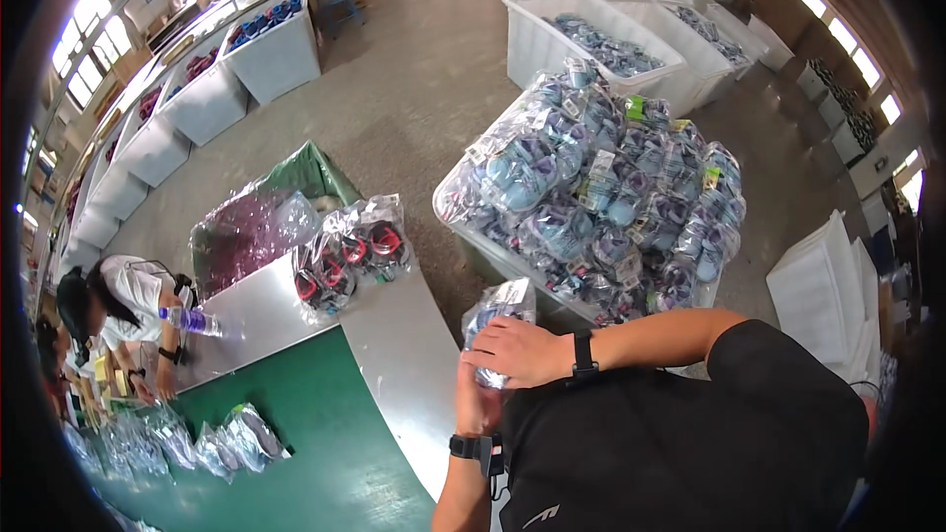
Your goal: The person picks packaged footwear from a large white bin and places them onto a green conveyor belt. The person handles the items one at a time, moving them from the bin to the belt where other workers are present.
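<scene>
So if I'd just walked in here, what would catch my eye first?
Probably the big clear bin right of centre, heaped high with bagged blue and purple shoes. Just below it, the person's right hand and left hand clasp one such clear bagged pair. To the left, bagged red and black shoes lie on a metal table beside a green belt.

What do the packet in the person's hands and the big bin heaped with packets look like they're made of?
The packet, held between the right hand and the left hand, looks like thin clear plastic film: it is glossy, crinkled, and bluish contents show through. The bin seems to be stiff, milky translucent plastic with a smooth rim, though little of it shows under the heap.
</scene>
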The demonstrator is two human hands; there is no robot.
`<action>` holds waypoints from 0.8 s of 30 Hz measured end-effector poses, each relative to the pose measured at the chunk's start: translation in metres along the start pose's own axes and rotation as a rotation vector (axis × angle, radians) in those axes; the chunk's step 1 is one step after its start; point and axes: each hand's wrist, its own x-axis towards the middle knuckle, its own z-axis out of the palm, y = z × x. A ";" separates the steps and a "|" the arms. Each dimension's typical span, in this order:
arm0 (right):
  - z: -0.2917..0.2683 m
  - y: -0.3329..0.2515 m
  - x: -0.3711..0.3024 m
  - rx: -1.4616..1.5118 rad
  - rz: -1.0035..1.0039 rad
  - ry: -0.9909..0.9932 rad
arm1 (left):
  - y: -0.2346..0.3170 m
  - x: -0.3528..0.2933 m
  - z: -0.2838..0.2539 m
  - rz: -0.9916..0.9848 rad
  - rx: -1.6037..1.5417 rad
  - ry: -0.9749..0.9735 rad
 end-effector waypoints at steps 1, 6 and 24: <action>0.000 0.002 -0.003 -0.046 0.034 -0.032 | -0.004 0.000 0.005 -0.110 -0.092 -0.045; -0.026 0.034 -0.035 -0.154 0.071 -0.042 | -0.004 -0.007 0.026 -0.067 0.184 -0.017; -0.023 0.228 -0.158 0.211 1.009 0.413 | 0.010 -0.037 -0.075 0.125 0.441 0.409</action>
